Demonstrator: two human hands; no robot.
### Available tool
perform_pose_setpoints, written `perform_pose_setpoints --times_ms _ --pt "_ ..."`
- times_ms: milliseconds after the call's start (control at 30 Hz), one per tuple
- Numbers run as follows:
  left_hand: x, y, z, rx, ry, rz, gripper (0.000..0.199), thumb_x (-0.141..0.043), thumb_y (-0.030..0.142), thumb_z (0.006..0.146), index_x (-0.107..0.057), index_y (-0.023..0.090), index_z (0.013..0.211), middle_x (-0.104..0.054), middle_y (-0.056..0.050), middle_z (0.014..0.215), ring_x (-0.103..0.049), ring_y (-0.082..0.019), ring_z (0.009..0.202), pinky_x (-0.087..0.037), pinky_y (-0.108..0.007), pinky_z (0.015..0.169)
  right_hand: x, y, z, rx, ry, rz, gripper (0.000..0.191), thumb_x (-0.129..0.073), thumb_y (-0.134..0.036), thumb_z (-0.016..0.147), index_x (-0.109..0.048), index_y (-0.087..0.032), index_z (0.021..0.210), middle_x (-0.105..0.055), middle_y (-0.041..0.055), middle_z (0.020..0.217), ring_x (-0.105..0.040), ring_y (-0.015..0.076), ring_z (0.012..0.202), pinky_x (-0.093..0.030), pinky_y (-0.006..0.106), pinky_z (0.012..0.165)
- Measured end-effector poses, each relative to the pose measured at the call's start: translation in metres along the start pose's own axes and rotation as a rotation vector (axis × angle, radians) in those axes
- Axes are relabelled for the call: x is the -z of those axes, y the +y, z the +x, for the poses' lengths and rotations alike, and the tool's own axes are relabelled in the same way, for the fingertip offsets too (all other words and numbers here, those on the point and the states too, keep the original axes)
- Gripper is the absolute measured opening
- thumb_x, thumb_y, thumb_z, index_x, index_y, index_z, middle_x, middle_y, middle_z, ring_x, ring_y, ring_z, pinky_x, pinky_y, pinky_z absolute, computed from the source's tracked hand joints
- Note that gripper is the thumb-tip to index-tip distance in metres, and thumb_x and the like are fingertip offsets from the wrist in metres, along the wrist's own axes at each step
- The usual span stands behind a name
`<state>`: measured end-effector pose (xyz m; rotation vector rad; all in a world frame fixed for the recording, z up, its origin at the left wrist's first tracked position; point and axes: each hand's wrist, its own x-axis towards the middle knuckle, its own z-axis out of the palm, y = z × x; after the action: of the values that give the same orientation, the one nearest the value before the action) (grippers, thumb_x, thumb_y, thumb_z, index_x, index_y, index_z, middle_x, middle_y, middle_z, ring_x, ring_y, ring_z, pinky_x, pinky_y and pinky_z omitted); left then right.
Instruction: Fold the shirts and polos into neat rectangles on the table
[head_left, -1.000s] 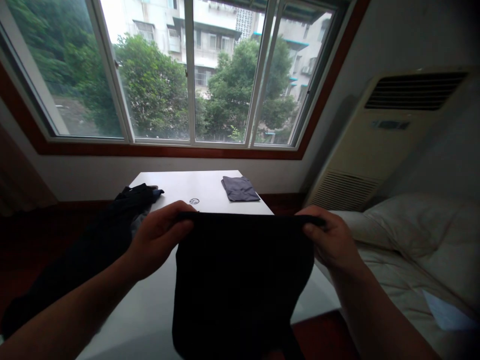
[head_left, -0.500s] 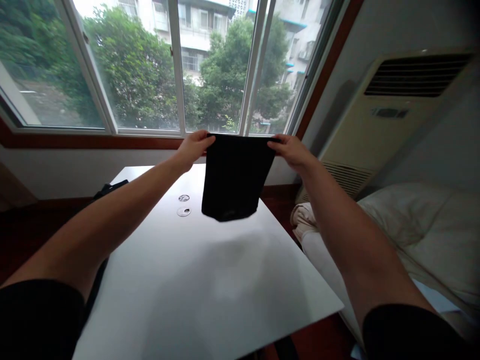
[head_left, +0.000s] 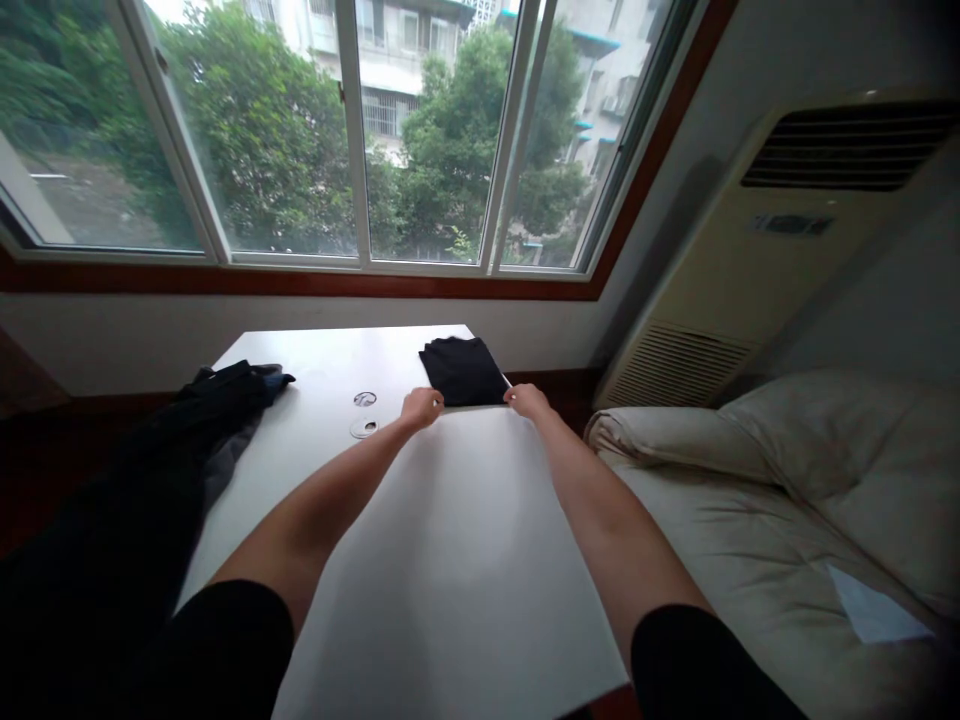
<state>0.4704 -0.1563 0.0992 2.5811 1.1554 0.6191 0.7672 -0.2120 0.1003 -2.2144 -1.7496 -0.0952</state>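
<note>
A folded black garment point(head_left: 462, 370) lies flat at the far right corner of the white table point(head_left: 450, 520). Its kind does not show, only a dark, roughly rectangular piece of cloth. My left hand point(head_left: 423, 407) pinches its near left corner. At the near right corner, the fingers of my right hand point(head_left: 528, 400) are closed on the same cloth. Both arms stretch forward over the tabletop. On the table's left edge hangs a heap of dark clothes point(head_left: 232, 400), reaching down the side.
Two round cable-hole covers point(head_left: 365, 428) sit in the tabletop left of my left hand. A bed with cream bedding point(head_left: 690, 500) stands along the right side, with a white sheet of paper point(head_left: 877, 605) on it. Beyond are a window point(head_left: 420, 275) and an air conditioner point(head_left: 690, 350).
The black garment, held up hanging in the air before, now lies on the table's far right corner. Both hands have come down with it. More of the dark clothes heap shows at left.
</note>
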Motion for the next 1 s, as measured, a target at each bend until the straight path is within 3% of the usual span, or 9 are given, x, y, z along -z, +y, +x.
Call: perform_pose_setpoints --times_ms 67,167,300,433,533,700,1000 --pt "-0.025 -0.008 -0.020 -0.013 -0.033 0.005 0.021 -0.066 0.019 0.090 -0.078 0.021 0.107 -0.074 -0.008 0.124 -0.066 -0.026 0.118 -0.048 -0.037 0.106 -0.021 0.000 -0.009 -0.038 0.006 0.007 0.027 -0.060 -0.012 0.088 -0.082 -0.023 0.098 -0.078 0.0077 0.105 -0.068 0.0216 0.097 -0.050 0.029 0.090" --pt "-0.043 -0.020 -0.043 -0.056 -0.038 0.020 0.031 -0.061 0.021 0.095 -0.073 0.022 0.123 -0.065 -0.010 0.142 -0.058 -0.026 0.132 -0.041 -0.041 0.116 -0.042 -0.012 -0.012 -0.046 0.041 0.027 0.031 -0.052 -0.014 0.095 -0.081 -0.022 0.104 -0.075 0.0089 0.116 -0.065 0.0227 0.106 -0.048 0.030 0.095" --pt "-0.049 -0.029 -0.078 -0.149 -0.043 0.061 0.035 -0.054 0.025 0.100 -0.067 0.022 0.132 -0.060 -0.011 0.148 -0.051 -0.027 0.140 -0.037 -0.046 0.120 -0.073 -0.050 -0.026 0.018 0.135 0.170 0.030 -0.050 -0.017 0.098 -0.078 -0.021 0.109 -0.073 0.0093 0.119 -0.063 0.0228 0.112 -0.047 0.032 0.102" --pt "-0.047 -0.023 -0.116 -0.180 -0.084 0.067 0.040 -0.055 0.032 0.101 -0.060 0.027 0.141 -0.053 -0.008 0.155 -0.042 -0.029 0.148 -0.029 -0.054 0.125 -0.100 -0.085 -0.058 0.272 0.080 0.319 0.021 -0.059 -0.021 0.096 -0.078 -0.023 0.105 -0.071 0.0081 0.126 -0.061 0.0234 0.119 -0.045 0.036 0.108" --pt "-0.043 -0.016 -0.136 -0.144 -0.123 0.081 0.044 -0.053 0.033 0.102 -0.056 0.028 0.145 -0.048 -0.008 0.160 -0.037 -0.030 0.151 -0.025 -0.058 0.126 -0.103 -0.099 -0.073 0.395 0.021 0.359 0.016 -0.063 -0.022 0.095 -0.077 -0.024 0.103 -0.072 0.0066 0.125 -0.061 0.0224 0.121 -0.044 0.035 0.109" --pt "-0.034 -0.010 -0.154 -0.146 -0.137 0.064 0.046 -0.051 0.035 0.104 -0.053 0.028 0.149 -0.043 -0.009 0.164 -0.034 -0.031 0.153 -0.024 -0.058 0.126 -0.092 -0.110 -0.079 0.396 -0.001 0.327 0.016 -0.064 -0.023 0.095 -0.076 -0.023 0.106 -0.072 0.0077 0.123 -0.061 0.0240 0.122 -0.044 0.036 0.109" --pt "-0.028 -0.015 -0.155 -0.114 -0.127 -0.018 0.049 -0.060 0.033 0.098 -0.056 0.030 0.147 -0.046 -0.007 0.163 -0.038 -0.031 0.152 -0.024 -0.058 0.126 -0.094 -0.145 -0.093 0.508 -0.051 0.320 0.022 -0.061 -0.021 0.096 -0.075 -0.024 0.113 -0.071 0.0084 0.125 -0.061 0.0243 0.122 -0.044 0.038 0.109"
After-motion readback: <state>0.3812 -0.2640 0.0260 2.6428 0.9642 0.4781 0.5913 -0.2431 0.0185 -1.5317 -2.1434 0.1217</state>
